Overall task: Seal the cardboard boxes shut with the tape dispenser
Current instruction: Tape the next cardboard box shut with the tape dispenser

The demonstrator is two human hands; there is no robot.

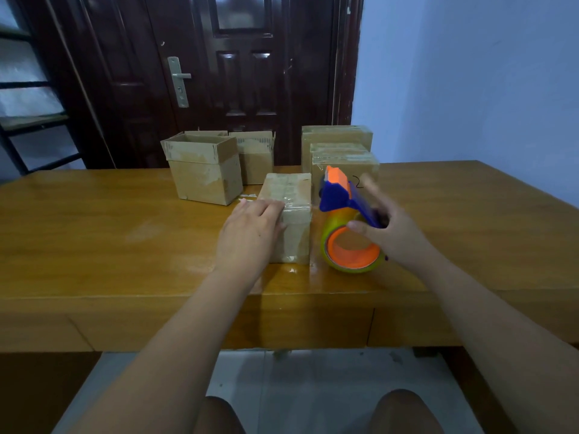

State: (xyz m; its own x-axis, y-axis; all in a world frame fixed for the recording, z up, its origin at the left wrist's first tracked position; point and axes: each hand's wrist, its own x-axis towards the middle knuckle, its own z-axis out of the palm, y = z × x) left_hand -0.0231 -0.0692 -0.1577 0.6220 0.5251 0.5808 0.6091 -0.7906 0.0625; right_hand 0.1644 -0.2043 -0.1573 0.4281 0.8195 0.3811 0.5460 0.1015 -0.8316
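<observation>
A small closed cardboard box (291, 198) stands near the table's front edge, with clear tape across its top. My left hand (249, 233) rests on the box's left side, fingers over the top edge. Just to the right of the box stands the tape dispenser (343, 220), blue with an orange tip and a yellow-green roll of tape on an orange core. My right hand (390, 227) is at the dispenser's blue handle, thumb against the roll, fingers spread and blurred.
Two open cardboard boxes (203, 170) stand behind on the left. A stack of closed boxes (340, 151) stands behind on the right. The wooden table (109, 239) has a front edge close to me. A dark door is behind it.
</observation>
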